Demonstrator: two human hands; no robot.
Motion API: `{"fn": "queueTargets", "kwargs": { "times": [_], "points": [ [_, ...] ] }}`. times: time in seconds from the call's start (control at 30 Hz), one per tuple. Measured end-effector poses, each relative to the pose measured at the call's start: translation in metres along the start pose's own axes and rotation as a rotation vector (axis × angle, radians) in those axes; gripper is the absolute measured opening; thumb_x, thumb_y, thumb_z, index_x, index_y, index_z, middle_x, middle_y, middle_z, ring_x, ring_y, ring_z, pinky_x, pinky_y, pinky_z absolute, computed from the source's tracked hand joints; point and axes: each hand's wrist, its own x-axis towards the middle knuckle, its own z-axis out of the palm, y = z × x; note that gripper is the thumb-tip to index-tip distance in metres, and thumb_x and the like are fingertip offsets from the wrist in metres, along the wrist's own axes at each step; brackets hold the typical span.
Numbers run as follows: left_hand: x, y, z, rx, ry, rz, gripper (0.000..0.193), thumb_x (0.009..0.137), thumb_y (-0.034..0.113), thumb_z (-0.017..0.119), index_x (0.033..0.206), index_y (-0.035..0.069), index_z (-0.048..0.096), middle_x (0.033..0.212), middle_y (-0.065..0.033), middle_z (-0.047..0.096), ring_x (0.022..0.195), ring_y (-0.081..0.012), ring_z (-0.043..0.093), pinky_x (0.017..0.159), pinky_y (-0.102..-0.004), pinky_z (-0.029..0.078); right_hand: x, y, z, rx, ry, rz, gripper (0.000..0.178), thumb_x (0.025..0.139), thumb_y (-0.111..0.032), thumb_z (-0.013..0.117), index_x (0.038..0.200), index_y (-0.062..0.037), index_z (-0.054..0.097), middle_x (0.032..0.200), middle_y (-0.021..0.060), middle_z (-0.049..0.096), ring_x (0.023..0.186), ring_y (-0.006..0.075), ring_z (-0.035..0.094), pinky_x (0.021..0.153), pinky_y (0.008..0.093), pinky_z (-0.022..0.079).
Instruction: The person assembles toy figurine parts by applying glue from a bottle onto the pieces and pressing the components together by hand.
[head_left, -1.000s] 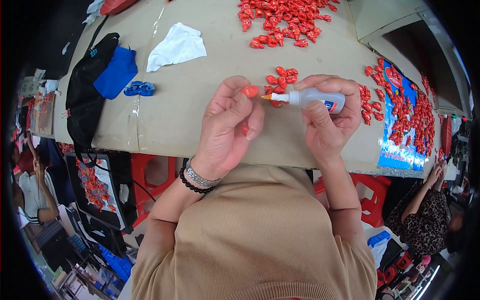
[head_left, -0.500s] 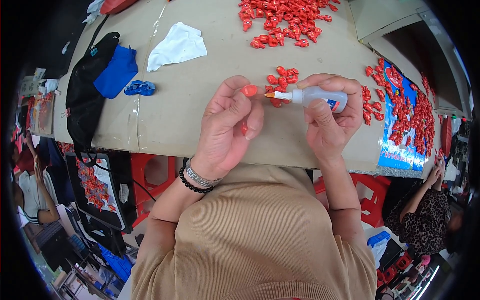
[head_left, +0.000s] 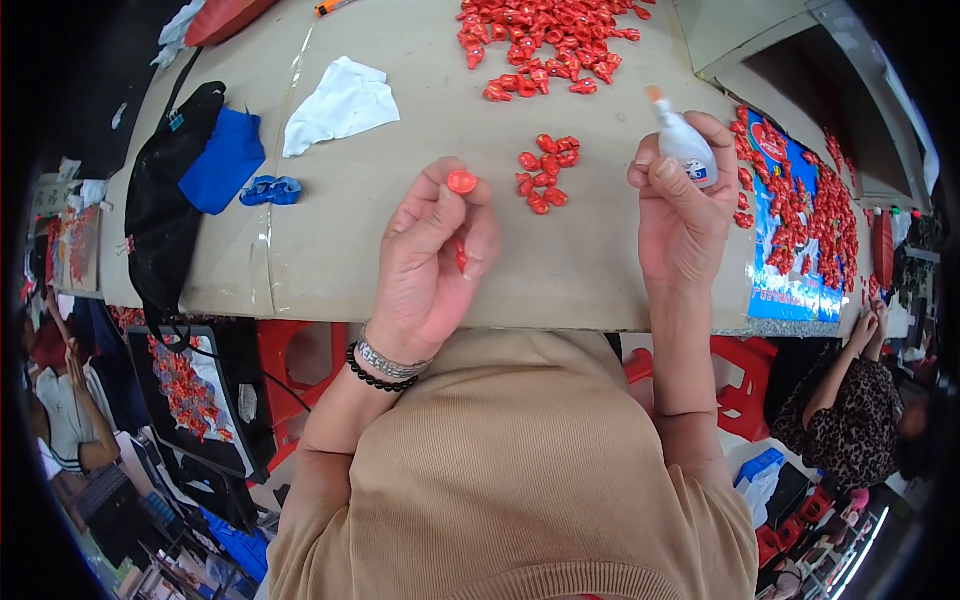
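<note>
Two bare hands were over one worktop (head_left: 570,275): the left hand (head_left: 425,255) had two held red pieces (head_left: 462,182), the right hand (head_left: 690,225) one bottle (head_left: 688,148). Roughly ten red pieces formed one small cluster (head_left: 544,181); one far pile (head_left: 545,45) and one spread (head_left: 830,215) each ran to dozens, too crowded to count. There were also one white cloth (head_left: 342,105), one blue cloth (head_left: 225,160), one blue bundle (head_left: 271,190) and two bracelets (head_left: 388,364).
</note>
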Motion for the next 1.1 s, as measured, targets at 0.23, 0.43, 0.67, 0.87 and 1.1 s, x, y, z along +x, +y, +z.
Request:
{"fn": "queueTargets", "kwargs": {
  "times": [0.23, 0.43, 0.67, 0.87, 1.1],
  "points": [
    [-0.004, 0.005, -0.006, -0.032, 0.023, -0.026, 0.016, 0.095, 0.017, 0.052, 0.107, 0.006, 0.053, 0.091, -0.0041, 0.061, 0.059, -0.0103, 0.047, 0.05, -0.0225, 0.036, 0.002, -0.008, -0.002, -0.342, 0.076, 0.101, 0.036, 0.072, 0.004, 0.068, 0.101, -0.0044, 0.048, 0.088, 0.0075, 0.059, 0.058, 0.0176, 0.059, 0.058, 0.031, 0.051],
    [-0.013, 0.002, -0.006, -0.015, -0.002, -0.044, 0.016, 0.095, 0.019, 0.053, 0.105, 0.007, 0.052, 0.09, -0.0033, 0.06, 0.058, -0.0101, 0.047, 0.049, -0.0222, 0.037, 0.024, 0.011, -0.012, -1.121, -0.232, 0.063, 0.021, 0.075, 0.003, 0.063, 0.096, -0.0011, 0.06, 0.089, 0.0049, 0.058, 0.069, 0.0128, 0.058, 0.062, 0.0272, 0.047],
    [-0.019, 0.002, -0.004, 0.024, 0.009, -0.044, 0.015, 0.095, 0.02, 0.052, 0.105, 0.008, 0.053, 0.096, -0.0043, 0.061, 0.059, -0.0085, 0.045, 0.048, -0.0203, 0.036, 0.034, 0.014, -0.002, -1.486, -0.64, -0.081, 0.025, 0.073, -0.003, 0.071, 0.098, -0.0031, 0.066, 0.09, 0.0089, 0.061, 0.08, 0.0278, 0.059, 0.071, 0.0365, 0.045],
    [-0.02, 0.0, -0.007, 0.039, 0.034, -0.043, 0.018, 0.095, 0.021, 0.054, 0.107, 0.006, 0.054, 0.095, -0.0035, 0.062, 0.058, -0.0084, 0.046, 0.049, -0.0212, 0.035, 0.027, 0.006, 0.002, -1.514, -0.634, -0.017, 0.024, 0.074, -0.005, 0.071, 0.097, -0.0011, 0.063, 0.088, 0.011, 0.061, 0.077, 0.03, 0.058, 0.07, 0.0364, 0.045],
    [-0.021, -0.004, -0.007, 0.157, 0.047, 0.007, 0.019, 0.094, 0.019, 0.056, 0.107, 0.004, 0.055, 0.094, -0.0044, 0.062, 0.054, -0.009, 0.045, 0.047, -0.0213, 0.034, 0.013, 0.001, -0.001, -1.411, -0.311, -0.08, 0.018, 0.078, -0.004, 0.065, 0.096, -0.0002, 0.064, 0.089, 0.0136, 0.066, 0.076, 0.0259, 0.064, 0.065, 0.0356, 0.049]
  ]
}}
